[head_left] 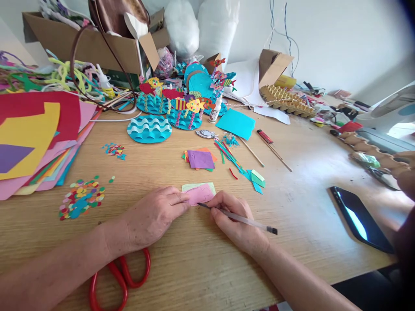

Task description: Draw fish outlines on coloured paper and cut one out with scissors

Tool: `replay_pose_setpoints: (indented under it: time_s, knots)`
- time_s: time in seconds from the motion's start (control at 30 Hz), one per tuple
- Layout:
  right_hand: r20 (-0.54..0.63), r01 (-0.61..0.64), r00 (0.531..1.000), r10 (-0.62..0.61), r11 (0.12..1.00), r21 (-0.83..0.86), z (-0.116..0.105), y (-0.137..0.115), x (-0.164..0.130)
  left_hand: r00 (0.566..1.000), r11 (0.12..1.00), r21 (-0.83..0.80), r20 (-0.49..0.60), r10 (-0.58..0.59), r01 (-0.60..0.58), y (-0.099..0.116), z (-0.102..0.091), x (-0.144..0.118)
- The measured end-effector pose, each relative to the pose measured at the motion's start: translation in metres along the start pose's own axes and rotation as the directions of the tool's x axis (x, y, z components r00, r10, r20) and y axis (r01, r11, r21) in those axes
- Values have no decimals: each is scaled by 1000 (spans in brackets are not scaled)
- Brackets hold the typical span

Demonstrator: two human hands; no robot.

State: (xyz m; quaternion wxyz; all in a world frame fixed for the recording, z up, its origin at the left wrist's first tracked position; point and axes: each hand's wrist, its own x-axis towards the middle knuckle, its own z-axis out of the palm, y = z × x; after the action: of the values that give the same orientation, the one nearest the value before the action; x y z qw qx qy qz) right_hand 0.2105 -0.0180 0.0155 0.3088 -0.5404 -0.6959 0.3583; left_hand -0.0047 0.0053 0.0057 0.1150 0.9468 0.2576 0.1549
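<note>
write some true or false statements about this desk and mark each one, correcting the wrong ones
1. The right hand holds a pen. True.
2. The left hand grips the scissors. False: the left hand rests its fingertips on the pink paper; the scissors lie on the desk, partly hidden by the left forearm.
3. The pink paper is blank. False: an outline is drawn on it.
4. A purple piece lies on top of other small coloured papers. True.
5. The phone lies left of both hands. False: the phone is to their right.
</note>
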Motion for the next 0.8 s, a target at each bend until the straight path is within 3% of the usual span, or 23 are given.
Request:
replay_pose_setpoints:
  time_s: [0.2, 0.33, 0.47, 0.67, 0.8]
  knots:
    - [-50, -127, 989, 140, 971, 203, -5, 2, 1, 999, 999, -44, 26, -21, 22, 1, -2, 0]
    - [-88, -129, 985, 150, 969, 209, -6, 4, 3, 998, 998, -58, 50, -27, 30, 2, -4, 1]
    - [-61, -103, 992, 110, 989, 101, -2, 4, 1, 999, 999, -49, 35, -6, 7, 1, -2, 0]
    - [14, 57, 998, -57, 998, -37, 2, 2, -1, 1000, 1000, -2, 18, 2, -2, 1, -2, 1]
    - [40, 103, 994, -100, 992, -79, 3, 4, -1, 1000, 1000, -1, 8, -1, 1, 3, -4, 2]
